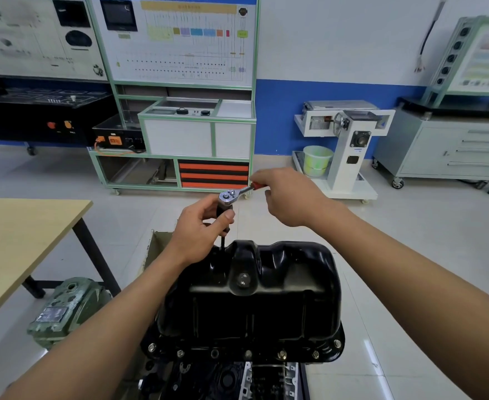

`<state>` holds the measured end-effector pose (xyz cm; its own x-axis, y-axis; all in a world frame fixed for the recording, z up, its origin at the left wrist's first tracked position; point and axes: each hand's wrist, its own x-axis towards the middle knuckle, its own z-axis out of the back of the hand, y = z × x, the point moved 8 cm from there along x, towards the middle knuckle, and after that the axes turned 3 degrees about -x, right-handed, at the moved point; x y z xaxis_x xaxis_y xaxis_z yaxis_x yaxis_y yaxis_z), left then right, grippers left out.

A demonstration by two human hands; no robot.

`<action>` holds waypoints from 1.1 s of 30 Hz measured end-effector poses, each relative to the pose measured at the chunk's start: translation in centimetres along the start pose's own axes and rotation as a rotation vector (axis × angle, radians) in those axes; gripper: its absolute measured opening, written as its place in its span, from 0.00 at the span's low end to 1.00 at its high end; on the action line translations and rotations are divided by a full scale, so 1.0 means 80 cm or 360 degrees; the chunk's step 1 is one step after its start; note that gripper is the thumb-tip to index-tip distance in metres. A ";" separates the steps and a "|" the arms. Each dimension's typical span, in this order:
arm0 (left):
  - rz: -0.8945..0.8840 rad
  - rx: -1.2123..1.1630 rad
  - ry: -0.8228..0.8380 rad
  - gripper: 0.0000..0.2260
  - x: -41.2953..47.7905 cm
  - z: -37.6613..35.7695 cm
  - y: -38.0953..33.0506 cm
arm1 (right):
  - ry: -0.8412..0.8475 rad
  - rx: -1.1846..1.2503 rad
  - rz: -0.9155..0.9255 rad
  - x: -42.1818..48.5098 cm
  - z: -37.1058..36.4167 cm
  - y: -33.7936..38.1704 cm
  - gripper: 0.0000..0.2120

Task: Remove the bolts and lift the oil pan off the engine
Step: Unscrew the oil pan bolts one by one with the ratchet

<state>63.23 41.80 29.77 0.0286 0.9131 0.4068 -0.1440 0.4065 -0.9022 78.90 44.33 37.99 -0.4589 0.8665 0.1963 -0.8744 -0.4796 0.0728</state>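
Both hands (201, 226) (288, 196) grip the ratchet (233, 196) above the oil pan (255, 293).

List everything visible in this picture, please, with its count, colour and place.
oil pan: one, black, centre, on the engine
bolts: several, silver, along the pan's near flange
engine: one, dark, bottom centre
ratchet: one, silver and red, above the pan's far edge
table: one, light wood, left
bucket: one, pale green, back right
cabinet: one, grey, far right
left hand: one, grips the black extension under the ratchet head
right hand: one, grips the ratchet's handle
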 end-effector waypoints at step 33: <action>-0.0053 -0.0004 -0.0035 0.10 0.001 0.002 -0.008 | 0.0109 -0.0159 -0.0009 -0.015 0.017 0.021 0.07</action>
<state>63.19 41.61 30.39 0.0114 0.8980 0.4398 -0.1409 0.4369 -0.8884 78.22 42.32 39.19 -0.4604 0.8783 0.1288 -0.8869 -0.4613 -0.0245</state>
